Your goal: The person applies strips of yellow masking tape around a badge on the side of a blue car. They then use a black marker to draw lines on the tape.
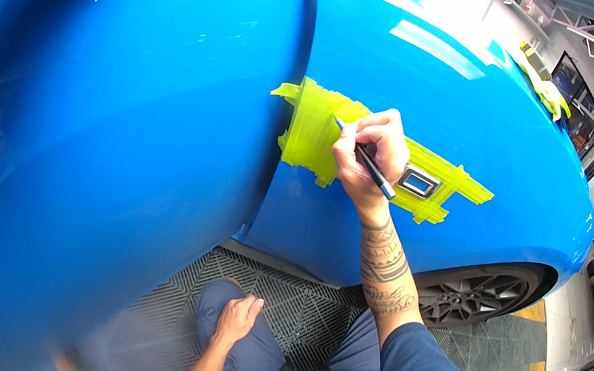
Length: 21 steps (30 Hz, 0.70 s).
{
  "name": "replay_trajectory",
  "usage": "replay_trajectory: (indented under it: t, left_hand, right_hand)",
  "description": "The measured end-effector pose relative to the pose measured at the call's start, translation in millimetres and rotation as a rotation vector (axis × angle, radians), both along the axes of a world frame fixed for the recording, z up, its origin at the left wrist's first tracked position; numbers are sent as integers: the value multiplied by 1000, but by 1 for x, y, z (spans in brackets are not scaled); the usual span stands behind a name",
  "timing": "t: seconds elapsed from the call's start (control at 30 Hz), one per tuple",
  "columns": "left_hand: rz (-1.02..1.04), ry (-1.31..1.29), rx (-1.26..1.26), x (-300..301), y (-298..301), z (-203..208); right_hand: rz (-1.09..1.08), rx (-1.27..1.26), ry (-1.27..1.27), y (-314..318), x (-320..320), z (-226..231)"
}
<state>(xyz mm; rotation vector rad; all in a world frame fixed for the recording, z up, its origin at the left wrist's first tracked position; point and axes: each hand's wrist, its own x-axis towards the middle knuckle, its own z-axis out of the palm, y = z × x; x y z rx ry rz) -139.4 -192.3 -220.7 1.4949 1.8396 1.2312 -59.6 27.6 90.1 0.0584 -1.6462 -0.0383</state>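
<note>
My right hand (373,151) is closed around a slim black pen-like tool (372,169) with a silvery back end. Its narrow tip meets, or nearly meets, a patch of yellow-green masking tape (314,129) on the blue car fender (380,66). Whether the tip is a nib or a blade is too small to tell. Right of that hand, a chrome-framed rectangular emblem (419,182) sits within strips of the same tape. My left hand (238,320) rests on my left knee, holding nothing, its fingers loosely laid over the trouser leg.
An opened blue car door (127,118) fills the left side, its edge close to the tape. Below the fender is a dark-spoked wheel (475,294). A yellow-green cloth (552,94) lies on the car's far upper surface. Grey grid tiles (308,309) cover the floor.
</note>
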Motion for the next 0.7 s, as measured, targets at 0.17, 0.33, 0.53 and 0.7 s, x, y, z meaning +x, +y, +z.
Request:
replay_trajectory:
  t: [0.17, 0.33, 0.53, 0.7]
  left_hand:
    - [-5, -1, -4, 1, 1, -1]
    - [-4, 0, 0, 5, 4, -4]
    - [-7, -1, -13, 5, 4, -3]
    - [-3, 2, -18, 5, 4, -3]
  right_hand:
    - [4, 12, 45, 3, -1, 0]
    - [-33, 1, 6, 2, 4, -2]
    - [-29, 8, 30, 4, 5, -3]
    - [-29, 29, 22, 5, 5, -3]
